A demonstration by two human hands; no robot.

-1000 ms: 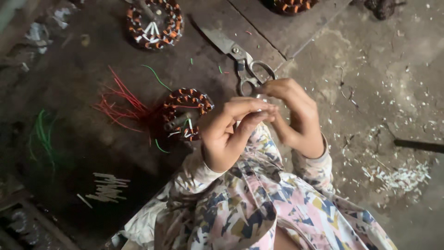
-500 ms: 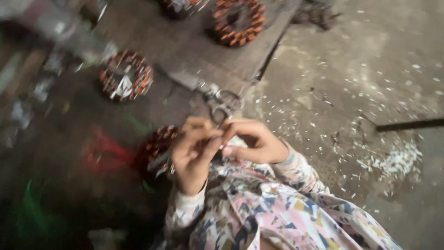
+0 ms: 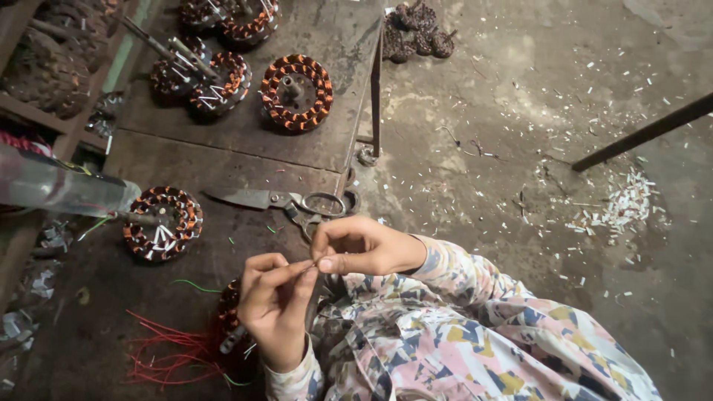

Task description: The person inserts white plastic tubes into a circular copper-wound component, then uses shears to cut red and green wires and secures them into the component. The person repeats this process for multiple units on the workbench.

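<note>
Item: thin wire [image 3: 310, 265], pinched between our left hand [image 3: 273, 304] and right hand [image 3: 360, 247], fingertips closed on it above the surface's [image 3: 245, 148] near edge. Below our left hand, a copper-wound motor coil [image 3: 229, 315], mostly hidden. Nearby: scissors [image 3: 278, 200], red wires [image 3: 167, 356], another coil [image 3: 163, 223]; three more farther back. Concrete floor [image 3: 520, 111] littered with white clippings. The wire is barely discernible. Both wrists bent inward, patterned sleeves [image 3: 460, 327].
</note>
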